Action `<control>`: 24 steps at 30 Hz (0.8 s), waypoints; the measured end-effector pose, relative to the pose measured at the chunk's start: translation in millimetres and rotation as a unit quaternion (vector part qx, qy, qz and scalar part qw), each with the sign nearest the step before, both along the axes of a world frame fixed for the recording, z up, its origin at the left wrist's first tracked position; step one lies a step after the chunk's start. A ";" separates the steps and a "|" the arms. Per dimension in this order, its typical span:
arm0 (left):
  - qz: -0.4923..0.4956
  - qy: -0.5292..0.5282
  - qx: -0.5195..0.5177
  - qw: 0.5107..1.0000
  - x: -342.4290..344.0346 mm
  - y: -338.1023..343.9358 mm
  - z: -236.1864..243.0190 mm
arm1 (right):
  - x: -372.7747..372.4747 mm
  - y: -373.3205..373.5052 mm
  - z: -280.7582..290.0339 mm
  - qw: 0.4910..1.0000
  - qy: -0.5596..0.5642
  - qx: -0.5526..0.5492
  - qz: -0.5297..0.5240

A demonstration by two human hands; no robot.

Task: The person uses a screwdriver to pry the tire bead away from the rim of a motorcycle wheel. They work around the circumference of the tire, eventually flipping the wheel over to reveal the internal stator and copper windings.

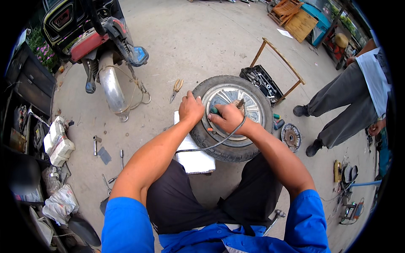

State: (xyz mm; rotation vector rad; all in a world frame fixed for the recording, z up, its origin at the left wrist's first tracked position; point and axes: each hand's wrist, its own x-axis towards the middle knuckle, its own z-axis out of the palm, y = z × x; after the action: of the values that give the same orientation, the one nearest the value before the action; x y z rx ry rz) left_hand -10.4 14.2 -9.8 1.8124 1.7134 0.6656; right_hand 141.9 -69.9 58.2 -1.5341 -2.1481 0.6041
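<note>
From my end I see the wheel (255, 111) mid-view, overlapping a white block (195, 163). I have the right hand (231, 119) closed round a green handle (214, 110); the left hand (191, 108) lies on the tyre (236, 156), whether gripping I cannot tell. A cable (225, 139) crosses the wheel, pliers (176, 90) nearby

Bright, even daylight fell on the concrete floor (168, 38), the shadows were soft, the middle was sharp, and near the black rim shapes were bent.
</note>
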 end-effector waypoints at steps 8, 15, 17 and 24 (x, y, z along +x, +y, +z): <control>0.004 -0.001 0.005 1.000 -1.4 0.7 -5.8 | -9.7 -6.5 -14.4 0.890 0.405 -0.204 -0.038; 0.002 0.005 0.009 1.000 1.2 2.2 -5.6 | -19.7 -14.1 -17.6 0.879 0.419 -0.199 -0.108; 0.002 0.004 0.011 1.000 1.4 1.6 -4.0 | -21.7 -15.7 -20.3 0.883 0.413 -0.187 -0.121; 0.000 -0.004 0.012 1.000 0.7 3.4 -8.5 | -27.3 -16.8 -23.9 0.880 0.411 -0.180 -0.155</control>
State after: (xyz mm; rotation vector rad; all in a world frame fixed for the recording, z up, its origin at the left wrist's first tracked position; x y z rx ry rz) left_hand -9.7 17.6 -18.3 1.8237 1.7082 0.6948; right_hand 114.6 -86.7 34.3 -1.3815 -1.1623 1.3037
